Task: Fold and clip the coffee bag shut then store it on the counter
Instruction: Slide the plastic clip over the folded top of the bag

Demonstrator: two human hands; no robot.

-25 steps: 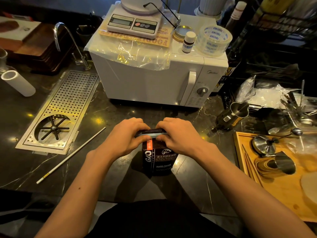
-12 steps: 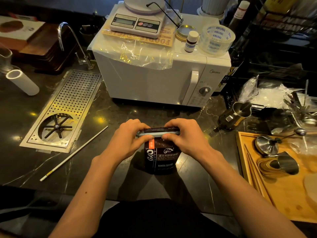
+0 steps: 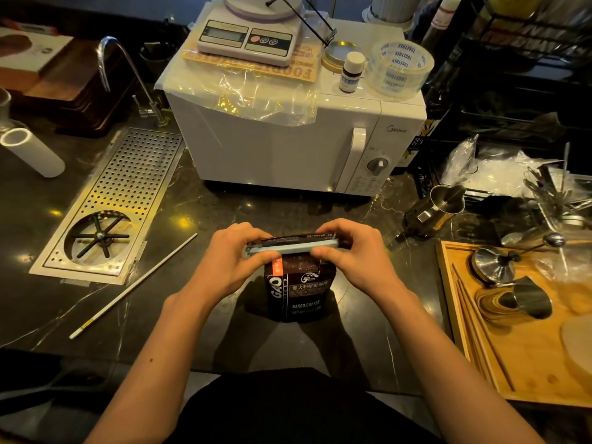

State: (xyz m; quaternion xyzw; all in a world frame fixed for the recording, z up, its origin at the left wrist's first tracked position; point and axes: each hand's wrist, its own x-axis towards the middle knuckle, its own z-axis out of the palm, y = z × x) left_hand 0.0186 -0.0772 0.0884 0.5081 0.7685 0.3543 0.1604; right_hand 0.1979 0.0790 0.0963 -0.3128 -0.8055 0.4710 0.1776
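Note:
A dark coffee bag (image 3: pixel 298 290) with white lettering and an orange stripe stands upright on the black marble counter (image 3: pixel 198 219), in front of me. A long pale grey-blue clip (image 3: pixel 290 248) lies across its folded top. My left hand (image 3: pixel 230 264) pinches the clip's left end, thumb in front and fingers behind. At the clip's right end my right hand (image 3: pixel 355 254) grips the same way, holding the bag's top edge there too. Part of the fold is hidden by my fingers.
A white microwave (image 3: pixel 288 145) stands just behind the bag, carrying a scale (image 3: pixel 250 36) and a tape roll (image 3: pixel 398 68). A perforated drip tray (image 3: pixel 109 209) and a thin white stick (image 3: pixel 134 286) lie left. A steel pitcher (image 3: pixel 435 209) and a wooden tray (image 3: pixel 525 360) sit right.
Both hands have lifted slightly on the bag's top, and more of the clip now shows between them. The bag stays in the same spot.

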